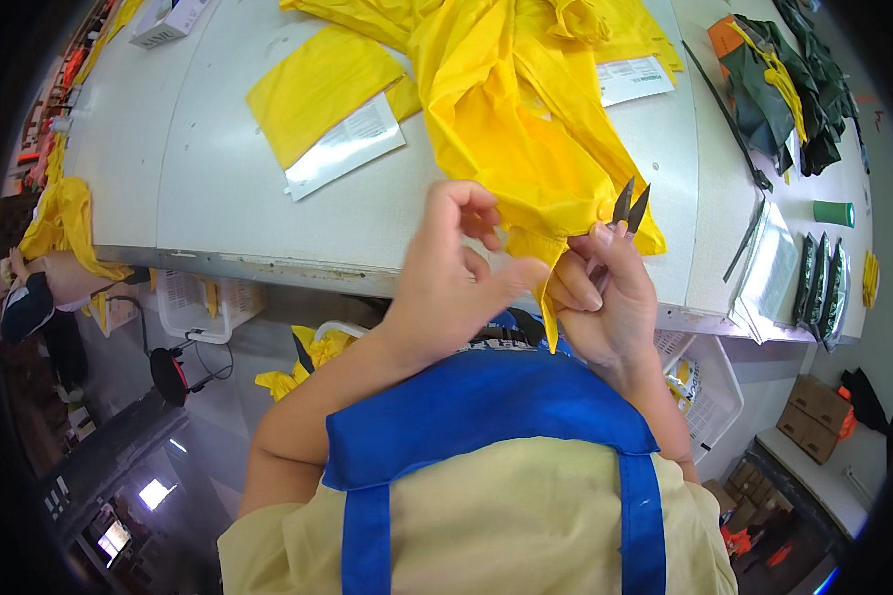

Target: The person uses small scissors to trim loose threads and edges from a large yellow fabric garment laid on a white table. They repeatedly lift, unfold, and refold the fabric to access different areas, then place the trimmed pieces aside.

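Grey counter (268,198) is draped with yellow fabric (506,109) — pinched by left hand (456,268), snips (629,206) gripped in right hand (600,297).

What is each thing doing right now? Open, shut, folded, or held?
Snips: blades open, held in right hand.
Yellow garment: crumpled on the table, its edge pinched by left hand.
Folded yellow piece: lying flat.
Green cup: on its side.
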`<state>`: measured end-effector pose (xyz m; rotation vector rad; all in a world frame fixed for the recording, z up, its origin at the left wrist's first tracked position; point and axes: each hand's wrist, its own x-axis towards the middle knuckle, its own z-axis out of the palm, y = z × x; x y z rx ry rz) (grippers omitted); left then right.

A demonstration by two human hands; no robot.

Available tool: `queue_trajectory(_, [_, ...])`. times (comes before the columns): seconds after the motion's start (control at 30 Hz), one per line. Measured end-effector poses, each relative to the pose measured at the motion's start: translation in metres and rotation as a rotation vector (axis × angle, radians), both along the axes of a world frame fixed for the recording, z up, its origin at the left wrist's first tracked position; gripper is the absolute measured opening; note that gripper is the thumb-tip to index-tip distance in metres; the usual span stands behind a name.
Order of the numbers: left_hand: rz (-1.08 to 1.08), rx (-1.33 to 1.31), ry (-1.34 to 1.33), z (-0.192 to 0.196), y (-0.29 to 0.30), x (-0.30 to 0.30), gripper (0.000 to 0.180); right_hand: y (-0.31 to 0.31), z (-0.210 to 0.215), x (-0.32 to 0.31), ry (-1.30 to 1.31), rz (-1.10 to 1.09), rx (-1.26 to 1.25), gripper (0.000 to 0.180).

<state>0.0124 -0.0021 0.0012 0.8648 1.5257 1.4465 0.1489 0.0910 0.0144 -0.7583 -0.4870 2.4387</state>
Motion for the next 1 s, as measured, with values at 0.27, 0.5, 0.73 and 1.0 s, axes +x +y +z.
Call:
queue_trajectory(0.27, [0.031,0.197,0.471,0.008,0.016,0.004,0.032,-0.006,-0.005,0.004,-0.196,-0.052,0.370,0.018])
queue_trajectory(0.5, [0.148,0.441,0.962,0.003,0.013,-0.003,0.024,0.010,0.013,0.023,-0.391,-0.146,1.008,0.028])
queue_trajectory(0.73, [0.130,0.583,0.999,-0.003,0.012,-0.006,0.029,0.018,0.032,0.018,-0.793,0.155,1.485,0.025])
queue_trajectory(1.0, [0.126,0.595,0.965,-0.005,0.008,-0.006,0.029,0.008,0.028,0.016,-0.773,0.231,1.239,0.028])
